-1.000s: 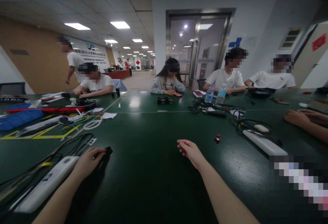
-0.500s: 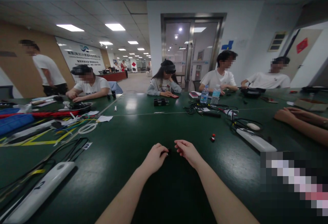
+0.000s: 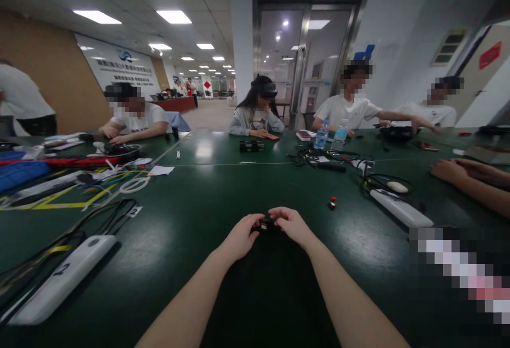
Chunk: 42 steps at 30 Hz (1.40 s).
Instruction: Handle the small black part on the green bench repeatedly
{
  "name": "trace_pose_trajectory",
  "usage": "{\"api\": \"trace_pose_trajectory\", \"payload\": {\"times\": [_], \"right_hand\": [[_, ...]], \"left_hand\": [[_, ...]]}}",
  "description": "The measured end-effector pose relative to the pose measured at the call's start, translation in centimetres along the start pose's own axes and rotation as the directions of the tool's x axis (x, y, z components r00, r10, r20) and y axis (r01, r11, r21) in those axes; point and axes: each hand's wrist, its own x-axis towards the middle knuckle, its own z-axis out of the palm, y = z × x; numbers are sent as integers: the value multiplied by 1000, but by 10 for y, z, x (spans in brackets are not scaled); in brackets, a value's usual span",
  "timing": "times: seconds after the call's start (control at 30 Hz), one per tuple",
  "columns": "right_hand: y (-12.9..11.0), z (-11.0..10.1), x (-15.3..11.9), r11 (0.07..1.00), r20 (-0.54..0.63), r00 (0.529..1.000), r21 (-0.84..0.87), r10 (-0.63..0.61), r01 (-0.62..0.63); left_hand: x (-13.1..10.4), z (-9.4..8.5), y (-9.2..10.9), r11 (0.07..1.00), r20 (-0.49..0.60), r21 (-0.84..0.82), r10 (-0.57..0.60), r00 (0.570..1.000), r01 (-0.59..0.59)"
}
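Between my hands, just above or on the green table [image 3: 263,188], is a small black object [image 3: 264,225] with a pale patch on its near side; its kind is too small to make out. My left hand [image 3: 240,235] grips its left end between thumb and fingers. At the right end, my right hand [image 3: 294,226] has its fingers curled in against the object, the fingertips partly hidden. To the right lies a small red-and-black item [image 3: 332,203], apart from both hands.
White power strips lie left [image 3: 66,279] and right [image 3: 400,208], with black cables. Two water bottles [image 3: 321,135] stand toward the far side. A black case-like item [image 3: 252,146] lies ahead. Other people sit around the table; another person's hands [image 3: 452,172] rest at the right.
My right hand has closed in on the black object, which now shows more between my hands. The view has tilted down slightly. One person across has stretched an arm to the right.
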Motion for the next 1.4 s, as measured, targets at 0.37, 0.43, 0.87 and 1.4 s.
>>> {"api": "trace_pose_trajectory", "payload": {"times": [0.37, 0.43, 0.87, 1.4], "right_hand": [[-12, 7, -13, 835, 215, 946, -450, -243, 317], [-11, 8, -13, 836, 215, 944, -445, -249, 322], [-12, 11, -12, 792, 249, 934, -500, -257, 351], [-9, 3, -10, 858, 208, 953, -422, -221, 291]], "left_hand": [[5, 5, -8, 999, -12, -44, 0, 1000, -1], [5, 5, -7, 999, -13, -38, 11, 1000, -11], [5, 7, -8, 999, -19, -40, 2, 1000, -3], [3, 3, -8, 997, -24, -72, 21, 1000, -23]]}}
